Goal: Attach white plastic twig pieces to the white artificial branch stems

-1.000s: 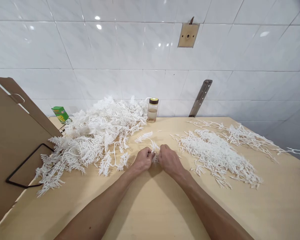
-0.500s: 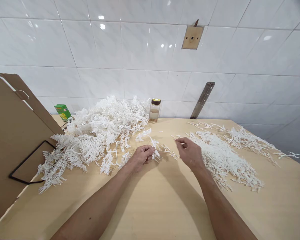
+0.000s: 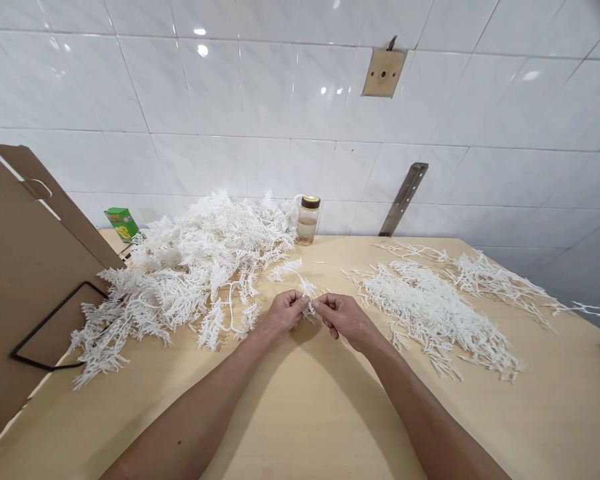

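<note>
Pinched in my left hand (image 3: 286,312) is a white plastic foliage sprig (image 3: 307,288), its curved stem and feathery tips showing beyond my fingers. My right hand (image 3: 344,316) meets it from the other side, thumb and fingertips closed at the sprig's right edge. The fingertips of both hands nearly touch, hiding the exact spot they grip. To the left spreads a large heap of white plastic foliage (image 3: 195,260). A flatter pile of small white sprig pieces (image 3: 435,313) lies right of my right hand, with bare white stems (image 3: 500,280) behind it.
A jar with a dark lid (image 3: 307,221) stands near the tiled wall, beside the heap. At the left are a cardboard box (image 3: 35,287), a black wire frame (image 3: 50,320) and a small green box (image 3: 123,225). A metal bracket (image 3: 404,200) rests against the wall.
My right hand has come left from the pile of small pieces to the sprig in my left hand. My left hand stays almost in place, still holding the sprig.
</note>
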Tool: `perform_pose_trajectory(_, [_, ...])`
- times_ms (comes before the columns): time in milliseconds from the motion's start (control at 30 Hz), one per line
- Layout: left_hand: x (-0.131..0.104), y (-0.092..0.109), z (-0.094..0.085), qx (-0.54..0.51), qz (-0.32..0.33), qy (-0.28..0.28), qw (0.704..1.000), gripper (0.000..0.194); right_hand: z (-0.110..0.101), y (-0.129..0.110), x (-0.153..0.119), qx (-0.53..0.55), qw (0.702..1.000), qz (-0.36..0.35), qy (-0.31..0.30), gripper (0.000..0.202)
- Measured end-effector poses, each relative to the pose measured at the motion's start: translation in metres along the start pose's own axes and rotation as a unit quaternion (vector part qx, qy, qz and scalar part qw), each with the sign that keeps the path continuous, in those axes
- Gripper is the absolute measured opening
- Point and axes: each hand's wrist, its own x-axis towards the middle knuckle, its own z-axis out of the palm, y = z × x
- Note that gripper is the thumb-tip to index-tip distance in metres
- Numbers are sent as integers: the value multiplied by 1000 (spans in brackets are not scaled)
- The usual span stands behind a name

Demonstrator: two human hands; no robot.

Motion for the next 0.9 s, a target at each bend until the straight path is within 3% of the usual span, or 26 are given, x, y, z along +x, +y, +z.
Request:
perform_pose_trajectory(233, [3, -7, 0, 58, 27, 13, 998, 42, -3, 4, 1, -84, 996, -9, 23, 27])
perform_pose_trajectory(467, [-5, 5, 4, 80, 18, 29, 996, 42, 0, 3, 2, -59, 997, 3, 48, 26])
perform_pose_trajectory(600, [-7, 4, 7, 132, 51, 75, 987, 33, 0, 3, 1, -72, 997, 22, 26, 23])
perform_pose_trajectory(900, [-7, -9, 14, 265, 95, 99, 954, 23, -2, -2, -4, -106, 993, 34, -32, 3])
